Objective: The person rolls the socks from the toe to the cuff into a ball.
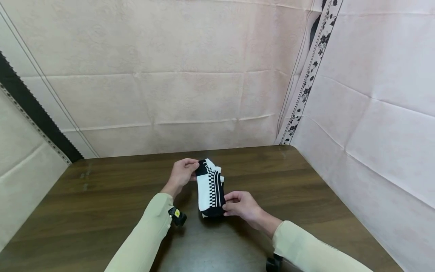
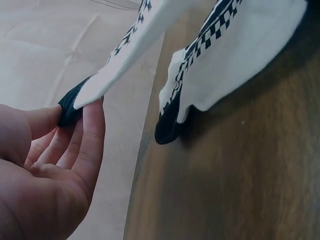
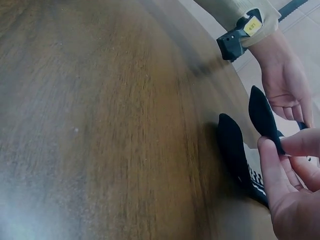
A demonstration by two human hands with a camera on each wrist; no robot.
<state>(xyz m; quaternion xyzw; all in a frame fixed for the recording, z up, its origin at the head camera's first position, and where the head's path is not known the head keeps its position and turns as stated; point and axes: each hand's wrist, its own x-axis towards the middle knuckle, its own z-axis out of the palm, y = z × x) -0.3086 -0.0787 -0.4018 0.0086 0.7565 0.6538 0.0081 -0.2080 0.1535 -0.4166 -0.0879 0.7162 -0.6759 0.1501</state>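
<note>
A white ankle sock [image 1: 205,190] with black toe and heel and a checkered stripe is held raised between my two hands. My left hand [image 1: 180,175] pinches its black heel end between thumb and fingers. At the black toe, my right hand [image 1: 242,207] pinches the side edge. Beneath it, a matching sock [image 2: 245,65] lies on the wooden table, with a gap between the two in the left wrist view. From the head the upper sock hides most of the lower one. Both black toes show in the right wrist view, the lower sock's toe [image 3: 230,142] nearer the table.
The brown wooden table [image 1: 112,211] has a rounded far right corner. Pale cloth [image 1: 170,94] hangs behind it and along both sides. Each wrist carries a small black camera, such as the left wrist camera [image 1: 178,217].
</note>
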